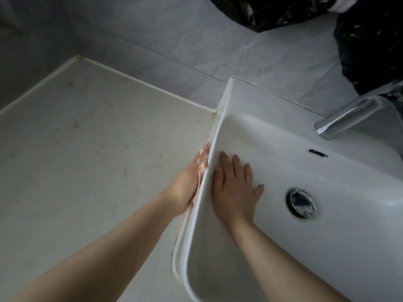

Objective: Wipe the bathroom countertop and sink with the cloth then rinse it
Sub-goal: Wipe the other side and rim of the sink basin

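Observation:
A white rectangular sink [250, 97] stands on a pale marbled countertop [87, 138]. My left hand [187, 186] presses a pink and white cloth [204, 154] against the outer left wall of the sink, at the seam with the countertop. Most of the cloth is hidden between the hand and the sink wall. My right hand [234, 188] lies flat with fingers spread on the inner left wall of the basin and holds nothing. The round chrome drain plug [302, 202] sits in the basin floor to the right of that hand.
A chrome faucet [346, 119] reaches over the basin from the upper right, with a dark overflow slot [317, 152] below it. Black plastic bags [370, 44] hang against the grey tiled wall [196, 40] at the top right. The countertop spreads left to the wall corner.

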Tool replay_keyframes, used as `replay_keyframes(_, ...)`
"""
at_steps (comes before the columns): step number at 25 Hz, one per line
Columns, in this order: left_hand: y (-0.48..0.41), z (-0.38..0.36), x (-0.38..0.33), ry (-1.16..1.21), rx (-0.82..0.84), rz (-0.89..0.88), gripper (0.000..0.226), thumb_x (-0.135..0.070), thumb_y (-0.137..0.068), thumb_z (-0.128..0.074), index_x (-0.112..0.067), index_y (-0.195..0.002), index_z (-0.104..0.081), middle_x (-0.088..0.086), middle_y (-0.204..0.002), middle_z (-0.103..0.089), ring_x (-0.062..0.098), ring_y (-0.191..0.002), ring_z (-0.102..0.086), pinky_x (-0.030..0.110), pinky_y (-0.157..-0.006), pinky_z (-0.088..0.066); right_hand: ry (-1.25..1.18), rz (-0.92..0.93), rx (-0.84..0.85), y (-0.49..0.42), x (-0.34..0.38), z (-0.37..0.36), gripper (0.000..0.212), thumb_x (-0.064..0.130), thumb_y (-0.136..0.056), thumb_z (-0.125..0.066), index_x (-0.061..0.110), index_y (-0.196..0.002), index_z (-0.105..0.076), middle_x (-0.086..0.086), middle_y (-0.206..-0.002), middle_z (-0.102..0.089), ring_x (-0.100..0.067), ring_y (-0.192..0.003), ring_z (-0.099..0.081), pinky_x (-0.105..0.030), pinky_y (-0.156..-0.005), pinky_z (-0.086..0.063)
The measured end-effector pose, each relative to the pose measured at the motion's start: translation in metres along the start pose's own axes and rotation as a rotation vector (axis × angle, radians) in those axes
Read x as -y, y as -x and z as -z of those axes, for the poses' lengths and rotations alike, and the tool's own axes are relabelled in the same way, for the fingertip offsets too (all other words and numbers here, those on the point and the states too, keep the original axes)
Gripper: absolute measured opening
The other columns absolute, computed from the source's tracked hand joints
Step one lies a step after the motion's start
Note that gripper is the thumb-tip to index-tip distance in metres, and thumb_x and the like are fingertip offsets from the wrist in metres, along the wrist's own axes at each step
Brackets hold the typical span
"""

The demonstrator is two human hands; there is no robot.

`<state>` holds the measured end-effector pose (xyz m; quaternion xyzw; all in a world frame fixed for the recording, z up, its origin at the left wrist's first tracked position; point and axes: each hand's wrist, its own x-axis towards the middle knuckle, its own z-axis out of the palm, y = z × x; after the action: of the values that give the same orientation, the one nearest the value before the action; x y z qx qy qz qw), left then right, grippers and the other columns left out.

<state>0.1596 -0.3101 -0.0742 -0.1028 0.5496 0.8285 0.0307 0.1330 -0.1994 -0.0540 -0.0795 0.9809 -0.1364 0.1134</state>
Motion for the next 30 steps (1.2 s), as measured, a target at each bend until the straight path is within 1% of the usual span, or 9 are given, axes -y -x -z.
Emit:
replay_keyframes(4,-0.008,0.003,-0.006,0.095,0.048,0.007,0.042,-0.042,-0.1,-0.031,-0.017,-0.125,-0.054,0.006,-0.116,-0.061,0.012,-0.101,-0.06,0.019,-0.087,-0.046,-0.016,-0.002,-0.014,-0.001,0.002,0.0,0.049,0.047,-0.099,-0.017,0.045,-0.148,-0.011,0.012,-0.16,-0.007,-0.017,-0.147,0.001,-0.061,-0.113,-0.001)
replay_keyframes(8,0.027,-0.012,-0.001,0.368,-0.024,0.07,0.048,-0.042,-0.095,-0.036,-0.025,-0.14,-0.041,0.001,-0.136,-0.051,0.011,-0.124,-0.049,0.029,-0.109,-0.034,-0.015,-0.001,-0.004,-0.002,0.0,0.002,0.049,0.046,-0.099,-0.018,0.045,-0.148,-0.011,0.012,-0.16,-0.006,-0.017,-0.147,0.002,-0.06,-0.113,0.0)
replay_keyframes(11,-0.01,-0.01,-0.018,0.292,0.048,0.115,0.039,-0.042,-0.097,-0.034,-0.02,-0.114,-0.061,-0.001,-0.099,-0.071,0.009,-0.092,-0.066,0.026,-0.092,-0.048,-0.017,-0.003,-0.017,-0.001,0.002,0.001,0.049,0.047,-0.099,-0.018,0.045,-0.147,-0.011,0.012,-0.16,-0.006,-0.017,-0.147,0.002,-0.061,-0.113,0.0)
replay_keyframes(14,-0.03,0.0,-0.019,0.288,0.045,-0.021,0.038,-0.04,-0.099,-0.031,-0.016,-0.092,-0.06,-0.003,-0.067,-0.069,0.01,-0.065,-0.065,0.026,-0.071,-0.048,-0.028,-0.008,-0.03,-0.001,0.002,0.001,0.049,0.046,-0.099,-0.019,0.044,-0.147,-0.012,0.011,-0.16,-0.007,-0.017,-0.147,0.001,-0.061,-0.113,-0.001)
replay_keyframes(17,-0.013,-0.011,-0.019,0.318,0.022,0.206,0.044,-0.043,-0.098,-0.032,-0.015,-0.095,-0.066,0.0,-0.077,-0.072,0.01,-0.071,-0.068,0.023,-0.074,-0.054,0.002,0.008,-0.021,-0.002,0.002,0.001,0.049,0.045,-0.099,-0.019,0.043,-0.148,-0.012,0.01,-0.16,-0.006,-0.018,-0.147,0.001,-0.061,-0.113,-0.001)
replay_keyframes(20,0.004,-0.018,-0.02,0.385,-0.001,0.234,0.046,-0.045,-0.095,-0.037,-0.013,-0.105,-0.068,0.005,-0.094,-0.07,0.014,-0.083,-0.068,0.025,-0.079,-0.054,0.008,0.008,-0.012,-0.004,-0.002,-0.001,0.049,0.046,-0.1,-0.018,0.043,-0.148,-0.01,0.01,-0.16,-0.004,-0.019,-0.147,0.002,-0.062,-0.112,-0.002)
replay_keyframes(23,-0.028,-0.015,-0.045,0.338,-0.012,0.191,0.042,-0.039,-0.094,-0.041,-0.012,-0.075,-0.067,0.004,-0.068,-0.065,0.014,-0.059,-0.063,0.02,-0.057,-0.053,0.006,0.003,-0.026,-0.002,-0.001,0.0,0.049,0.046,-0.099,-0.018,0.043,-0.148,-0.01,0.01,-0.16,-0.005,-0.02,-0.147,0.001,-0.062,-0.112,-0.003)
replay_keyframes(25,-0.034,-0.012,-0.047,0.238,-0.065,0.077,0.023,-0.037,-0.079,-0.057,-0.016,-0.069,-0.054,0.006,-0.07,-0.055,0.017,-0.06,-0.055,0.022,-0.053,-0.047,0.006,0.007,-0.025,-0.002,0.0,0.001,0.049,0.045,-0.1,-0.018,0.042,-0.148,-0.011,0.01,-0.16,-0.005,-0.02,-0.147,0.001,-0.063,-0.112,-0.003)
replay_keyframes(30,0.017,-0.022,-0.025,0.387,0.018,0.235,0.05,-0.045,-0.095,-0.036,-0.015,-0.086,-0.075,0.003,-0.079,-0.074,0.012,-0.069,-0.07,0.02,-0.064,-0.056,-0.003,0.03,-0.016,-0.004,0.0,0.001,0.05,0.045,-0.1,-0.019,0.042,-0.148,-0.01,0.009,-0.16,-0.003,-0.021,-0.147,0.003,-0.063,-0.111,0.001)
